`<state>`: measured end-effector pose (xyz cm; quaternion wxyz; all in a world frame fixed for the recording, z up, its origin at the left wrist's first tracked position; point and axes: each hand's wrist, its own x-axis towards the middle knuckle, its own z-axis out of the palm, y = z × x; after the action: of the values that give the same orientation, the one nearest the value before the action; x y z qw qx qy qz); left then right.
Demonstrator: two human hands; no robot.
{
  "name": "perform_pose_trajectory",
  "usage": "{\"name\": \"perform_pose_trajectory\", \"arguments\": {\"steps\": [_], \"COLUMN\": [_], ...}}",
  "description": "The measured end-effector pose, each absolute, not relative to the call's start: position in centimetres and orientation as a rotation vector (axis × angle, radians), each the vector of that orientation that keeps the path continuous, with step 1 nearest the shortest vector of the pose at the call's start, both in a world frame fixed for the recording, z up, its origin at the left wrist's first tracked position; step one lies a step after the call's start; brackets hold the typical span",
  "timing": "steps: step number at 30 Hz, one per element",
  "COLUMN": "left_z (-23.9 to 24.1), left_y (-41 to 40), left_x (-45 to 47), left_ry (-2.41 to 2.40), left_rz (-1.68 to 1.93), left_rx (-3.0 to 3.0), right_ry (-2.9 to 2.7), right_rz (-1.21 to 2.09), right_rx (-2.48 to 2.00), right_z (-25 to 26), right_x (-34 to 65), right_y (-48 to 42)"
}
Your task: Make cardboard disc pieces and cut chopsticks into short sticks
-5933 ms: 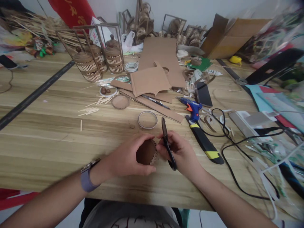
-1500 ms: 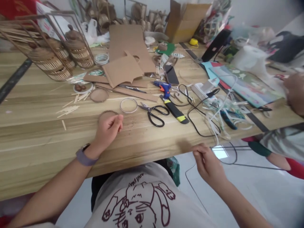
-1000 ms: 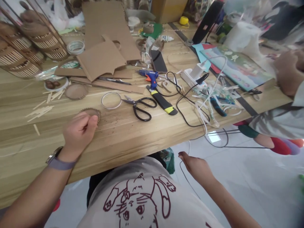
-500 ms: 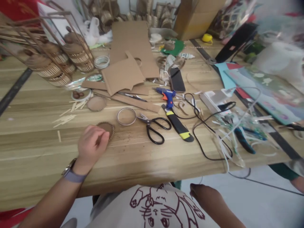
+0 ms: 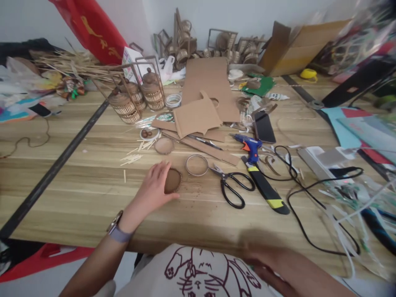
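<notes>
My left hand (image 5: 153,183), with a watch on its wrist, is at the left side of a round brown tray-like piece (image 5: 173,181) with a beaded rim. Its fingers and thumb are spread along that rim, partly covering it. Smeared by motion, my right hand (image 5: 262,258) is at the table's front edge; its fingers cannot be made out. A thin ring (image 5: 197,165) lies to the right of the brown piece, touching or nearly touching the tips of black-handled scissors (image 5: 233,185). Behind sits another shallow round piece (image 5: 164,146).
Thin wooden sticks (image 5: 131,159) lie scattered at left, near a bowl of brown beads (image 5: 149,134). A blue glue gun (image 5: 251,144), a utility knife (image 5: 266,187) and black cable (image 5: 293,214) lie at right. Cardboard (image 5: 198,115) and small lidded baskets (image 5: 125,106) stand farther back.
My left hand has opened from a curled fist and spread around the brown piece. My right hand has risen from below the table to its front edge. The view has shifted left.
</notes>
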<state>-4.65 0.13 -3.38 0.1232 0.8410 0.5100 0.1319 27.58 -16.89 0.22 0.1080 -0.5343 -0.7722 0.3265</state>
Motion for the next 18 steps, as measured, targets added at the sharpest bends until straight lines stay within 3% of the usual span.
{"name": "perform_pose_trajectory", "arguments": {"steps": [3, 8, 18], "left_z": [-3.4, -2.9, -1.9], "left_y": [0.6, 1.3, 0.4], "left_x": [-5.3, -5.7, -6.9], "left_ry": [1.358, 1.267, 1.029], "left_rz": [0.347, 0.461, 0.780], "left_rx": [2.418, 2.340, 1.880], "right_ry": [-2.361, -2.233, -1.671], "right_rz": [1.027, 0.820, 0.681], "right_rx": [-1.475, -1.396, -1.345], "right_z": [1.5, 0.4, -0.7], "right_x": [24.9, 20.1, 16.4], "right_y": [-12.1, -6.4, -2.2]}}
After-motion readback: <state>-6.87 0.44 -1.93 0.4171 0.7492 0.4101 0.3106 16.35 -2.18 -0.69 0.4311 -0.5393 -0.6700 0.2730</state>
